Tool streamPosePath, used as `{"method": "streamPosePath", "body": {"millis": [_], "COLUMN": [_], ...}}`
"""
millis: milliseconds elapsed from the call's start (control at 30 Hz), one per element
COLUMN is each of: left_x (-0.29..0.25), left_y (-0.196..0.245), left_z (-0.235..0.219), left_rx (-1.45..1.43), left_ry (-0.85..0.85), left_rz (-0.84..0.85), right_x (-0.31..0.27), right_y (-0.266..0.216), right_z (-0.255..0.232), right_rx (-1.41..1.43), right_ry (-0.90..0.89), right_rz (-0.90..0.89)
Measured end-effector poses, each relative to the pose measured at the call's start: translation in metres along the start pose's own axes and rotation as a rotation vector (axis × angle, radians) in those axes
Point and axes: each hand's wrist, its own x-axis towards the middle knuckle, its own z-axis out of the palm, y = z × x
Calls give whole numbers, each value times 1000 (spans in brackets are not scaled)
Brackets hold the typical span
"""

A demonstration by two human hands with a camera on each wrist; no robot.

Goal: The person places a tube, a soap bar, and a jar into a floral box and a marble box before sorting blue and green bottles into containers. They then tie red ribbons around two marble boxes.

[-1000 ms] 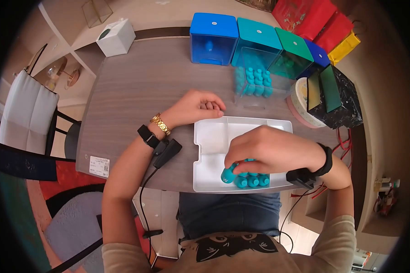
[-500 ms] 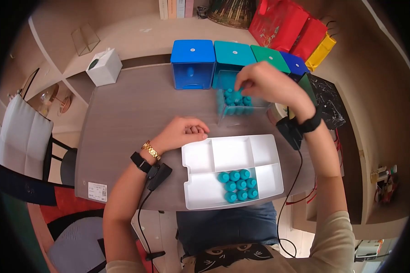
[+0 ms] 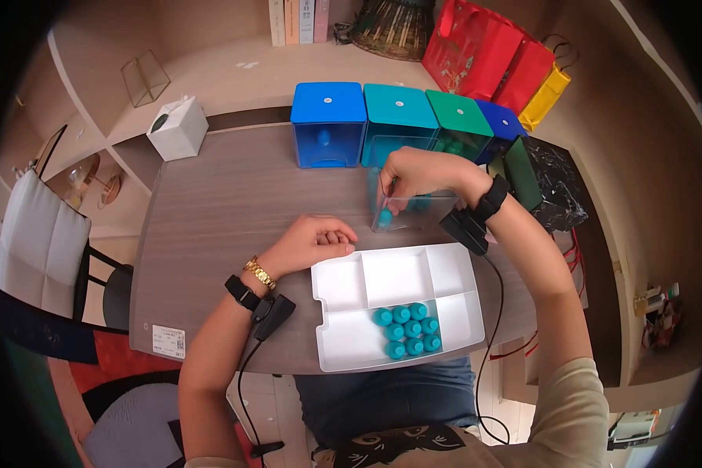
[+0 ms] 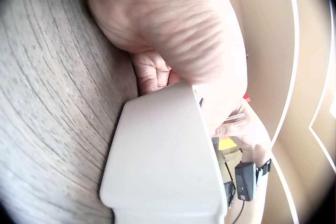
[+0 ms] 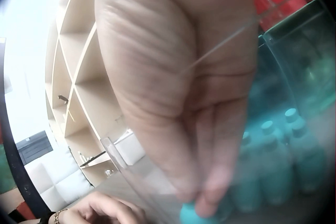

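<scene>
My right hand (image 3: 425, 171) reaches down into a clear open bin (image 3: 423, 222), its fingertips pinching a small teal bottle (image 3: 385, 218) near the bin's front left corner. Beyond the fingers, more capped teal bottles (image 5: 270, 169) stand inside the bin in the right wrist view. Several teal bottles (image 3: 412, 329) are grouped upright in the front row of a white divided tray (image 3: 398, 277). At the tray's back left corner my left hand (image 3: 320, 239) rests on the table, fingers loosely curled and holding nothing. Its thumb lies right at the tray's rim.
A blue-lidded box (image 3: 328, 125), a teal-lidded one (image 3: 400, 107), a green one (image 3: 464, 113) and a dark blue one (image 3: 503, 118) line the back. A black marbled box (image 3: 558, 187) stands at the right. A white tissue box (image 3: 178, 129) is at the back left.
My right hand has carried a teal bottle from above the tray to the clear bin and lowered it inside. The left hand has stayed by the tray corner. The head view has shifted.
</scene>
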Motion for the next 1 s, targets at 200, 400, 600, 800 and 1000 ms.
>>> {"method": "streamPosePath", "body": {"millis": [200,400,600,800,1000], "left_x": [0,0,-1,0,0], "left_y": [9,10,0,0,4], "left_z": [1,1,1,2,1], "left_rx": [4,15,-18,-21,-15], "left_ry": [19,18,0,17,26], "left_rz": [-29,-35,-37,-41,-40], "right_x": [-7,-13,-67,-108,-98], "right_y": [-5,-7,-51,-93,-86], "right_z": [0,-5,14,74,115], "right_rx": [-76,-73,-283,-359,-501], "right_ry": [48,157,624,156,142], "right_rz": [-71,-100,-238,-427,-493]}}
